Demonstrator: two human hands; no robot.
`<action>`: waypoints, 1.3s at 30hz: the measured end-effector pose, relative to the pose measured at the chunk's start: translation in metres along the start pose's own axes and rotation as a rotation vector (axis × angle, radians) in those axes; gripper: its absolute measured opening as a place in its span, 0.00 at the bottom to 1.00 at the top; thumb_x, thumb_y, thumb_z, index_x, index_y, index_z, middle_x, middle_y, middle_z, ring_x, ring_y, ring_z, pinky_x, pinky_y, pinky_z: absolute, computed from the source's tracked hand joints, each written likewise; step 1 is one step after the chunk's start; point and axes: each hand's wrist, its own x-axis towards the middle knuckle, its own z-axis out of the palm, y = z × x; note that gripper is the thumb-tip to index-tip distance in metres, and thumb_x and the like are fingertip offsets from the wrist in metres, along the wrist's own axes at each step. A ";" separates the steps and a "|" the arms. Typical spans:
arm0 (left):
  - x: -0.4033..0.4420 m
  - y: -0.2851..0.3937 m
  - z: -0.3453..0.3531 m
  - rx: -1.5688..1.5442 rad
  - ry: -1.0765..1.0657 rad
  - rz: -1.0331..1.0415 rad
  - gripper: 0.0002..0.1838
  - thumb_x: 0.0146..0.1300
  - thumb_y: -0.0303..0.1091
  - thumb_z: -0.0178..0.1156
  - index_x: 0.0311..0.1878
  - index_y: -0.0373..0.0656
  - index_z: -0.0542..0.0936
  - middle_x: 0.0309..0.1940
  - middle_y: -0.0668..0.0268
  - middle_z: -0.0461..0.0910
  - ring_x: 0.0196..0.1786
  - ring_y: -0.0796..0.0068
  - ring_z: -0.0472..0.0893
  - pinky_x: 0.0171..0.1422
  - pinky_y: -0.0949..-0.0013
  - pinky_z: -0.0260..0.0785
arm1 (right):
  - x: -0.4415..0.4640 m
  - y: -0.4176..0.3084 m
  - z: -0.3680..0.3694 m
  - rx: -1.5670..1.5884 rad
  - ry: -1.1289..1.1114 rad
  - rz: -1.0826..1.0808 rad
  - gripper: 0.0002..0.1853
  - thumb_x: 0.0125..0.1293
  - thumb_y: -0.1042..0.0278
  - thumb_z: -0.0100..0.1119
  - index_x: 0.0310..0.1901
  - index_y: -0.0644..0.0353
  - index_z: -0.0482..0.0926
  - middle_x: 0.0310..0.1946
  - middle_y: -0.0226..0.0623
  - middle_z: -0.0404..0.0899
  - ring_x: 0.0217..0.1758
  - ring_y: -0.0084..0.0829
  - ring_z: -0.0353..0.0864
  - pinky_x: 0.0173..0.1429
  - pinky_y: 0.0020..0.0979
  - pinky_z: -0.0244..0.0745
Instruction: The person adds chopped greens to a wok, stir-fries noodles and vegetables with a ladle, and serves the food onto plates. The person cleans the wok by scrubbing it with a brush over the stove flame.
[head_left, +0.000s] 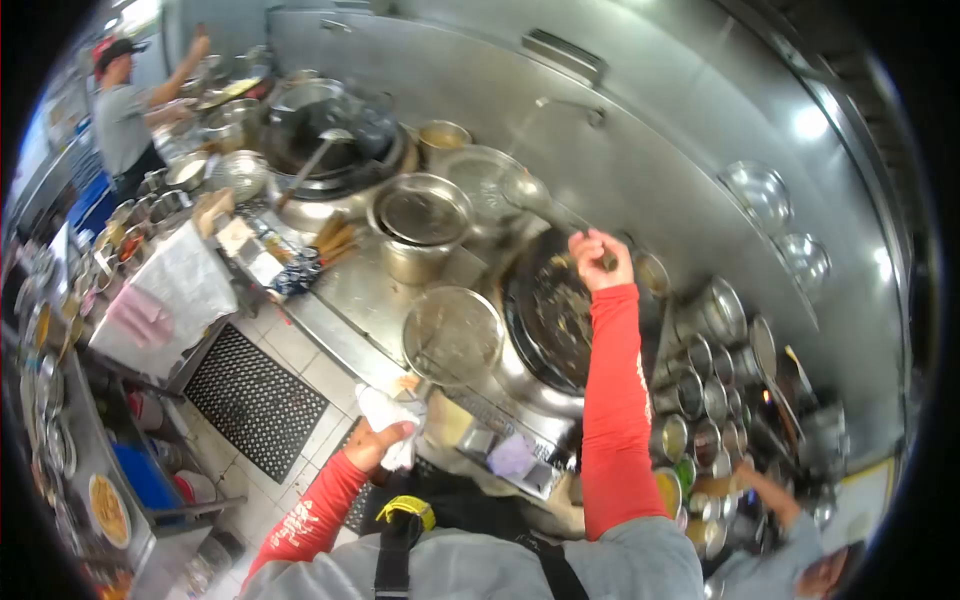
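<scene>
My right hand (pixel 603 260) is closed around the handle of a metal ladle (pixel 526 191). The ladle's bowl is up and to the left, by a round water-filled basin (pixel 470 168). Below this hand sits a dark wok (pixel 545 300) with bits of food on its inner surface. My left hand (pixel 378 445) grips a folded white cloth (pixel 388 418) near the counter's front edge. A round mesh strainer (pixel 453 338) lies between the cloth and the wok. Behind it, a metal pot (pixel 408 262) has another strainer resting on top.
A second large wok (pixel 350 140) stands farther left with a ladle in it. Several metal containers (pixel 700 370) crowd the right side. One co-worker (pixel 125 120) is at the far left, another (pixel 785 545) at lower right. A black mat (pixel 255 400) covers floor tiles.
</scene>
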 end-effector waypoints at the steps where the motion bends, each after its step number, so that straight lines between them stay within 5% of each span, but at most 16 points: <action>1: 0.009 -0.003 0.005 -0.014 -0.003 -0.016 0.19 0.60 0.35 0.62 0.49 0.33 0.75 0.32 0.58 0.80 0.27 0.68 0.81 0.30 0.67 0.75 | -0.022 0.015 0.015 -0.022 -0.009 -0.065 0.15 0.64 0.79 0.55 0.47 0.72 0.62 0.39 0.43 0.68 0.29 0.26 0.75 0.30 0.23 0.76; 5: 0.034 0.010 0.034 0.002 -0.184 -0.047 0.16 0.60 0.35 0.62 0.46 0.33 0.76 0.28 0.58 0.80 0.24 0.67 0.81 0.27 0.68 0.75 | -0.091 0.035 0.035 -0.120 0.087 -0.027 0.13 0.66 0.76 0.55 0.46 0.76 0.66 0.34 0.38 0.71 0.29 0.23 0.75 0.29 0.21 0.72; 8: 0.052 0.004 0.052 0.087 -0.341 -0.031 0.18 0.59 0.38 0.62 0.44 0.32 0.76 0.22 0.59 0.79 0.23 0.68 0.81 0.26 0.67 0.75 | -0.141 0.072 0.053 -0.409 0.179 -0.108 0.10 0.65 0.76 0.56 0.42 0.74 0.70 0.31 0.35 0.72 0.28 0.21 0.74 0.28 0.19 0.70; 9: 0.058 0.005 0.068 0.072 -0.435 -0.174 0.20 0.57 0.39 0.64 0.45 0.31 0.76 0.25 0.56 0.81 0.24 0.67 0.81 0.26 0.67 0.76 | -0.161 0.091 0.047 -0.606 0.312 -0.253 0.06 0.65 0.77 0.58 0.39 0.69 0.72 0.30 0.35 0.74 0.27 0.20 0.73 0.27 0.19 0.69; 11: 0.062 0.000 0.083 0.100 -0.436 -0.162 0.24 0.55 0.39 0.66 0.47 0.30 0.75 0.29 0.53 0.82 0.24 0.66 0.82 0.26 0.67 0.77 | -0.181 0.107 0.042 -0.664 0.400 -0.280 0.12 0.66 0.79 0.55 0.51 0.62 0.72 0.35 0.42 0.78 0.26 0.20 0.72 0.21 0.19 0.65; 16: 0.074 -0.009 0.104 0.157 -0.488 -0.284 0.32 0.52 0.43 0.68 0.52 0.28 0.72 0.34 0.50 0.83 0.26 0.66 0.82 0.27 0.67 0.78 | -0.253 0.145 0.025 -0.911 0.644 -0.196 0.30 0.64 0.77 0.56 0.67 0.69 0.60 0.36 0.41 0.77 0.21 0.22 0.71 0.16 0.22 0.64; 19: 0.077 -0.016 0.092 0.183 -0.524 -0.331 0.35 0.55 0.49 0.64 0.56 0.28 0.71 0.38 0.49 0.82 0.30 0.65 0.83 0.30 0.67 0.78 | -0.296 0.165 0.019 -0.901 0.690 -0.220 0.34 0.62 0.78 0.54 0.70 0.67 0.59 0.37 0.41 0.77 0.16 0.21 0.69 0.15 0.21 0.62; 21: 0.075 -0.018 0.082 0.150 -0.430 -0.320 0.34 0.56 0.50 0.63 0.56 0.28 0.72 0.39 0.50 0.82 0.30 0.65 0.83 0.30 0.67 0.78 | -0.328 0.168 0.013 -0.869 0.864 -0.263 0.34 0.61 0.79 0.56 0.70 0.66 0.59 0.28 0.34 0.74 0.17 0.20 0.68 0.15 0.22 0.62; 24: 0.070 -0.016 0.065 0.025 -0.323 -0.302 0.25 0.60 0.40 0.63 0.54 0.31 0.73 0.38 0.54 0.81 0.32 0.66 0.82 0.32 0.66 0.78 | -0.345 0.139 0.009 -1.279 1.054 -0.194 0.35 0.61 0.82 0.54 0.72 0.65 0.58 0.28 0.32 0.73 0.17 0.18 0.68 0.15 0.22 0.62; 25: 0.067 -0.013 0.060 0.040 -0.287 -0.302 0.24 0.60 0.39 0.63 0.54 0.31 0.73 0.38 0.54 0.81 0.31 0.66 0.82 0.32 0.66 0.78 | -0.338 0.123 0.002 -1.467 1.076 -0.180 0.35 0.61 0.81 0.53 0.72 0.65 0.58 0.26 0.30 0.72 0.17 0.18 0.68 0.16 0.22 0.62; 27: 0.064 -0.005 0.055 0.068 -0.205 -0.268 0.22 0.61 0.37 0.62 0.53 0.31 0.74 0.36 0.56 0.80 0.31 0.66 0.82 0.32 0.66 0.77 | -0.320 0.076 -0.047 -1.926 0.763 -0.333 0.35 0.62 0.79 0.54 0.72 0.65 0.58 0.27 0.30 0.73 0.16 0.18 0.68 0.16 0.23 0.62; 35: 0.013 0.023 0.054 0.061 0.007 -0.013 0.17 0.59 0.33 0.62 0.48 0.31 0.76 0.29 0.58 0.80 0.26 0.69 0.81 0.30 0.69 0.75 | -0.027 0.022 -0.042 -1.411 0.548 -0.548 0.38 0.57 0.81 0.55 0.72 0.60 0.59 0.32 0.34 0.74 0.17 0.21 0.68 0.14 0.26 0.58; 38: -0.010 0.019 0.042 0.069 0.136 0.026 0.19 0.60 0.32 0.61 0.50 0.30 0.75 0.30 0.59 0.80 0.26 0.70 0.81 0.30 0.69 0.74 | 0.065 0.027 -0.049 -1.557 0.565 -0.520 0.39 0.55 0.81 0.54 0.72 0.58 0.60 0.21 0.32 0.71 0.16 0.24 0.71 0.15 0.31 0.63; 39: -0.018 0.014 0.036 0.055 0.191 0.044 0.19 0.60 0.32 0.61 0.51 0.30 0.75 0.30 0.59 0.80 0.27 0.70 0.80 0.31 0.70 0.74 | 0.086 0.032 -0.054 -1.581 0.591 -0.497 0.31 0.57 0.80 0.57 0.65 0.63 0.67 0.23 0.34 0.74 0.16 0.23 0.70 0.16 0.28 0.64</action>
